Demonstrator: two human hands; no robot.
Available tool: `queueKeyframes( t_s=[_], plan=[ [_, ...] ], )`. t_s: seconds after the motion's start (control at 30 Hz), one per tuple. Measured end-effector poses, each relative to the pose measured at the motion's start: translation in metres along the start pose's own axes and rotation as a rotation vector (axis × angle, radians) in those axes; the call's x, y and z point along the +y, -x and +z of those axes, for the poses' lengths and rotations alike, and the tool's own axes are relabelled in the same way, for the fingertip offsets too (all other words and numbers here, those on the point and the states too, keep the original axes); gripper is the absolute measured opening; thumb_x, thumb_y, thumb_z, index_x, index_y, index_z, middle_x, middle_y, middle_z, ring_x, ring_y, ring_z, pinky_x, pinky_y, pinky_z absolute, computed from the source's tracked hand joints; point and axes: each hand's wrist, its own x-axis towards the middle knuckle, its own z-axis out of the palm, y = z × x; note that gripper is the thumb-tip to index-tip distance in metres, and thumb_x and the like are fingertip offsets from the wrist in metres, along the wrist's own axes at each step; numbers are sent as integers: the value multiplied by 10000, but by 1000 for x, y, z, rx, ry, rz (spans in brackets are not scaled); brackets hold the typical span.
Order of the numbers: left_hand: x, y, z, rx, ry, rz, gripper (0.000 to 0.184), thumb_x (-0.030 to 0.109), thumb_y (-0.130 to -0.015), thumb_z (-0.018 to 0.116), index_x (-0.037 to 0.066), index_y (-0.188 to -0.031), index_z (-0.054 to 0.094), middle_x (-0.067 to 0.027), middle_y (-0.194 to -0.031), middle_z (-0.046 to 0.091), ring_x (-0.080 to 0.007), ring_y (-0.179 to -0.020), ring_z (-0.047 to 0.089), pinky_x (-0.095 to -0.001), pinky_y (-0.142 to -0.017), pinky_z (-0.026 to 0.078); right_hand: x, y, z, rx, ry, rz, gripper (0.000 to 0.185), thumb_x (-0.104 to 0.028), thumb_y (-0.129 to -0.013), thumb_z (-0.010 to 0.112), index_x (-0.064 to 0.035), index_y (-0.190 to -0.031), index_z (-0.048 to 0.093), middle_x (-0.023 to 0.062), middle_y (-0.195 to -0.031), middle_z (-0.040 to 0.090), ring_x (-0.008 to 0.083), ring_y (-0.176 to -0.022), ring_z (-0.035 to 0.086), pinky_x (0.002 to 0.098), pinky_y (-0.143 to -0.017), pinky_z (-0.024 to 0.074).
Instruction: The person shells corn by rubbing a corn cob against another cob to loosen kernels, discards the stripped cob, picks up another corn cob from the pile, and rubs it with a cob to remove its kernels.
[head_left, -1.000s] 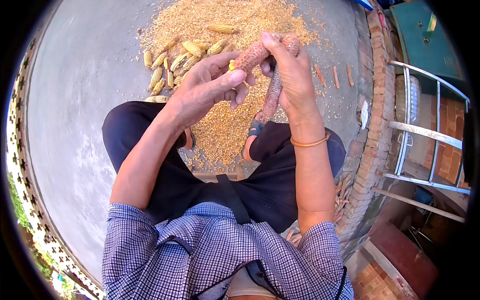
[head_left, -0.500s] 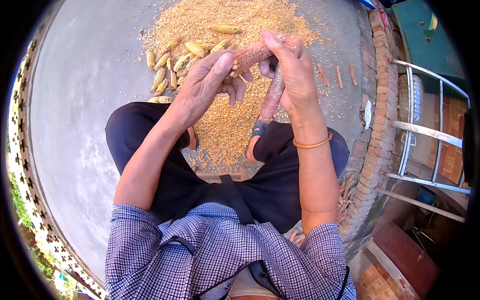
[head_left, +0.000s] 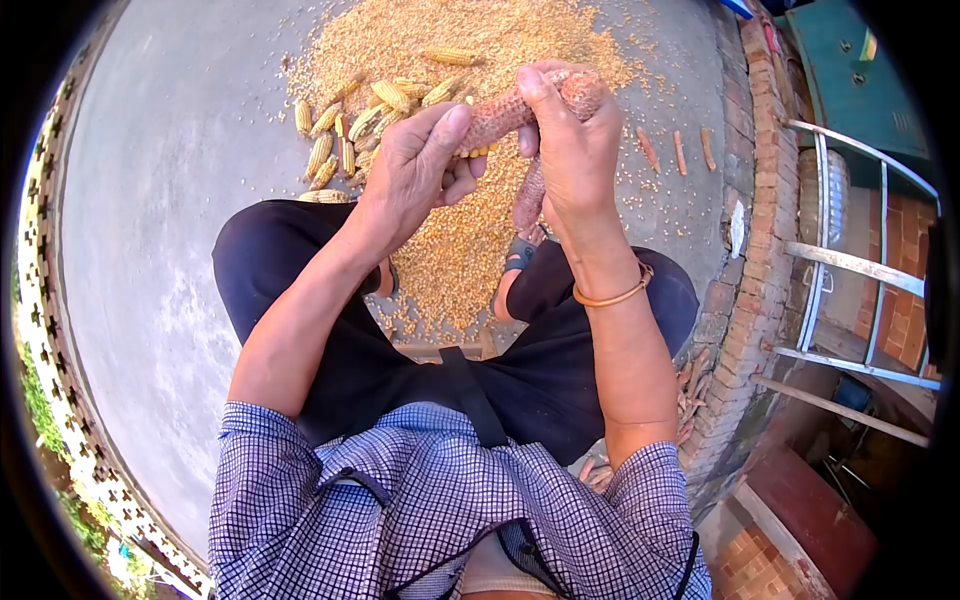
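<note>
My left hand (head_left: 415,165) is closed round the near end of a mostly stripped corn cob (head_left: 497,118), thumb on top. A few yellow kernels show along its underside. My right hand (head_left: 580,145) grips a bare reddish cob (head_left: 530,195), whose lower end sticks out below the palm. Its upper end crosses the far end of the other cob, and the right thumb presses there. Below both hands lies a pile of loose corn kernels (head_left: 450,265). Beyond the left hand, several unshelled ears of corn (head_left: 390,96) lie heaped.
Loose kernels (head_left: 480,30) spread over the concrete floor (head_left: 150,250). Stripped cobs (head_left: 680,152) lie to the right, more beside my right leg (head_left: 640,290). A low brick edge (head_left: 765,220) runs along the right, with a metal ladder-like frame (head_left: 855,262) beyond it.
The left-hand cob has turned, so its kernels now show underneath. My left fingers have curled in closer. My right hand has shifted slightly left, and its cob's lower end shows shorter.
</note>
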Motion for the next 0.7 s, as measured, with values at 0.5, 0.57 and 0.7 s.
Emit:
queueKeyframes(
  t_s=[0.5,0.57,0.7],
  plan=[
    [12,-1,-5,-60,327,-190,371,368,-1047,417,25,-1022,556,-85,-690,576,-91,-454,458,-209,-378,313,-8,5,2,-23,-12,-40,167,-170,-917,669,-37,-994,603,-5,-737,587,46,-521,477,195,-450,373],
    [13,0,-9,-109,383,-230,372,363,-1047,417,18,-1038,557,-95,-692,580,-101,-446,466,-212,-375,329,-11,2,-2,-96,-90,28,161,-177,-923,663,-39,-981,607,-8,-739,586,48,-536,481,196,-461,374],
    [10,2,-7,-95,453,-211,385,355,-1049,412,0,-1092,554,-112,-725,599,-120,-462,506,-218,-383,359,-8,1,-7,-116,-80,91,151,-183,-928,660,-38,-947,623,-5,-743,596,52,-561,487,202,-478,376]
  ],
)
